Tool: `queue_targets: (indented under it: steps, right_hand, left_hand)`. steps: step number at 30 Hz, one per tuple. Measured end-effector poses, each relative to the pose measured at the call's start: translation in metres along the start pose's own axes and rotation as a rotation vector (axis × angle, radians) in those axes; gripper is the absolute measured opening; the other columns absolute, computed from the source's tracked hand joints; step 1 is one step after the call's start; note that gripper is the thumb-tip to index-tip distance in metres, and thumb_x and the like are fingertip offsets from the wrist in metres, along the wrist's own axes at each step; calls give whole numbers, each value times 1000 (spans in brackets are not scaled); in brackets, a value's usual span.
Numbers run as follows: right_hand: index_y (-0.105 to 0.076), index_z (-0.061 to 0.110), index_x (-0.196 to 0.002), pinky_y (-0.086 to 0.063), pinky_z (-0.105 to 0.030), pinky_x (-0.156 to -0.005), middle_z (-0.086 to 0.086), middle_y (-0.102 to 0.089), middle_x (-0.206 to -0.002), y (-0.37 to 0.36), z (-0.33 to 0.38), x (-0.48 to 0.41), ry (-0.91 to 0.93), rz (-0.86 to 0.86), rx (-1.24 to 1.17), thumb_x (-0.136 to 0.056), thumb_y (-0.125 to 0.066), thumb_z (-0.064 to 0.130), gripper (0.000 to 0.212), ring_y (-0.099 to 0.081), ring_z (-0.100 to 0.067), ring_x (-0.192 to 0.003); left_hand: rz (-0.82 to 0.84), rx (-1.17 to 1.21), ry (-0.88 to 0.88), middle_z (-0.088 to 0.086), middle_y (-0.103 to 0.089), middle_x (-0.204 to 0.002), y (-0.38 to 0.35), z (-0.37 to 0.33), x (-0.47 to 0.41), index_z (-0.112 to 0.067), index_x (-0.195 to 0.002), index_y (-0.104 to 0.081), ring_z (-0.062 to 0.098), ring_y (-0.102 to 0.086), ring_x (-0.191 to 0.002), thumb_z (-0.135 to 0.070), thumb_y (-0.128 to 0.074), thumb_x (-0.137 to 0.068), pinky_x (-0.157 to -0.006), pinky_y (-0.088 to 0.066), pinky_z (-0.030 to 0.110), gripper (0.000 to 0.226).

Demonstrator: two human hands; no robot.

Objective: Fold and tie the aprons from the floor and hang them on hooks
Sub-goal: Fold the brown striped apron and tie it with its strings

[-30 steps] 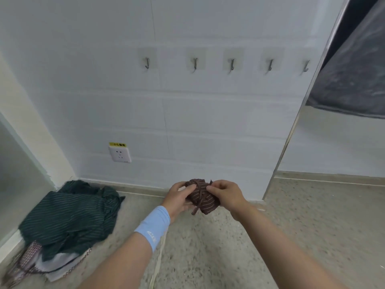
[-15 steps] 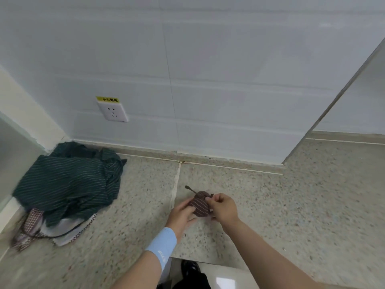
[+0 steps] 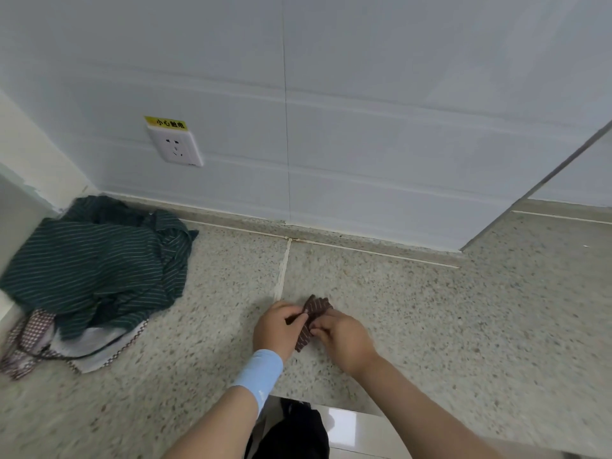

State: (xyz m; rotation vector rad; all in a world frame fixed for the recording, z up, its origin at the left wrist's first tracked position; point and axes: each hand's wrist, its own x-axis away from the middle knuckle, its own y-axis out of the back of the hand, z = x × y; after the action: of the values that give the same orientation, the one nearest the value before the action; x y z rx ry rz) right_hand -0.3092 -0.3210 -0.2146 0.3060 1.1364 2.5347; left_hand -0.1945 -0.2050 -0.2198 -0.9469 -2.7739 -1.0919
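both hands pinch a small brown striped apron bundle (image 3: 313,318) between them, left hand (image 3: 278,329) and right hand (image 3: 344,339) curled on it, low over the floor (image 3: 463,326). it looks folded, its tie seemingly in progress. a green striped apron pile (image 3: 92,266) waits in the corner; no hooks are in view.

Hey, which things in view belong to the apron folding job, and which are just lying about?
Job: small brown striped folded apron bundle, pinched by left hand and right hand; crumpled dark green striped apron on the floor; patterned and white cloths under it, probably aprons.
Not the job: white wall socket with yellow warning label; light blue wristband.
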Motion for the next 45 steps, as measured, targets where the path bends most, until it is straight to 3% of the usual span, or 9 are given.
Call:
queue_targets:
  steps: [7,12,15,20,24,26,34,41,45]
  right_hand:
    - [-72,19,-87,-53,-29,-68,-7,-51,-147,8,-9,-9,451,-94,405,-86,-75,22,4,-61,-20,-101]
    - [-66,15,-95,-53,-29,-73,-3,-63,-109,7,-17,-13,545,-38,358,-101,-50,25,20,-61,-17,-81]
    - [-66,15,-88,-50,-27,-67,-1,-62,-84,4,-11,-14,395,-72,200,-99,-52,26,21,-58,-15,-71]
    - [-74,18,-87,-47,-28,-80,4,-68,-85,-10,0,-6,-32,-96,-53,-89,-69,18,6,-57,-15,-84]
    - [-69,15,-86,-59,-28,-64,0,-72,-82,-11,13,2,-502,-191,-499,-85,-75,7,10,-68,-14,-74]
    - [-71,17,-82,-61,-34,-67,4,-73,-78,-11,14,4,-552,-237,-547,-83,-77,8,11,-69,-10,-71]
    - [-78,12,-97,-46,-29,-66,-10,-63,-87,-2,-2,10,-59,35,68,-95,-59,14,20,-62,-25,-76]
    - [-70,6,-99,-46,-32,-72,-12,-60,-96,13,-2,3,1,232,186,-95,-52,15,20,-61,-28,-85]
    - [-68,7,-103,-41,-25,-69,-10,-61,-102,19,-3,6,3,224,169,-93,-56,17,19,-61,-25,-86]
  left_hand:
    - [115,-243,-194,-13,-63,-95,9,-2,-3,-38,-102,-75,7,-64,-81,-36,-63,-89,-69,-54,29,18]
    - [154,-305,-326,-8,-63,-85,11,4,-7,-28,-84,-79,14,-55,-83,-25,-69,-83,-70,-50,31,10]
    - [203,-267,-292,-9,-60,-82,6,10,-3,-21,-75,-76,14,-56,-82,-22,-71,-81,-72,-52,36,8]
    - [167,-75,-134,-13,-69,-96,-1,13,11,-27,-94,-79,5,-64,-84,-27,-69,-86,-80,-54,27,12]
    - [56,-90,-121,-10,-73,-96,-10,9,24,-28,-104,-77,7,-66,-83,-28,-68,-89,-77,-55,24,17]
    - [8,-156,-181,-7,-72,-95,-14,8,28,-27,-104,-77,11,-65,-85,-28,-67,-90,-76,-52,23,17]
    - [5,-286,-392,-1,-70,-90,-17,9,29,-15,-95,-75,18,-61,-89,-16,-68,-90,-76,-52,30,9]
    - [29,-232,-449,2,-67,-92,-21,14,31,-16,-109,-72,17,-57,-92,-12,-67,-90,-80,-50,27,21]
    - [82,-128,-367,-5,-58,-96,-18,12,34,-16,-96,-74,9,-56,-85,-18,-65,-93,-76,-48,18,10]
